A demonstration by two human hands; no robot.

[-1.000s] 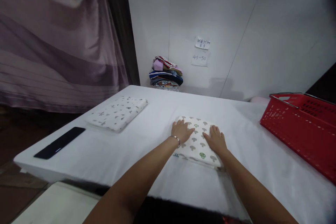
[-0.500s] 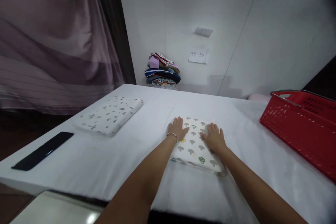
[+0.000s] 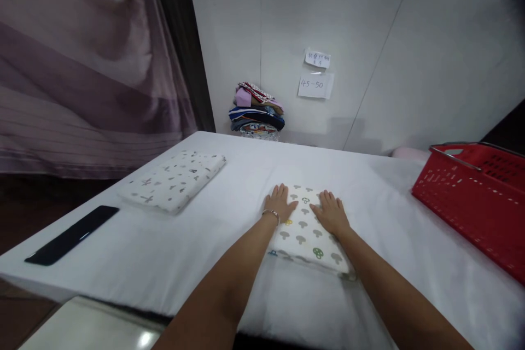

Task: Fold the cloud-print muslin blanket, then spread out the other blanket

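A folded white cloth with a mushroom print [image 3: 303, 232] lies on the white-covered table [image 3: 205, 246] in front of me. My left hand [image 3: 280, 205], with a bracelet at the wrist, rests flat on its left edge, fingers pointing away from me. On the right part of the cloth my right hand [image 3: 330, 212] lies flat with its fingers stretched out. Both thumbs point inward over the print. Farther left sits another folded white cloth with a small leaf-like pattern [image 3: 176, 180], untouched.
A dark flat slab [image 3: 71, 235] lies at the table's left edge. At the right stands a red plastic basket [image 3: 467, 197] with a metal handle. Behind the table is a pile of folded fabrics [image 3: 258, 112]. Paper notes [image 3: 315, 86] hang on the wall; a curtain [image 3: 82, 65] is at left.
My right hand has slid slightly inward and forward on the mushroom-print cloth. My left hand stays at its left edge. The camera view has shifted a little.
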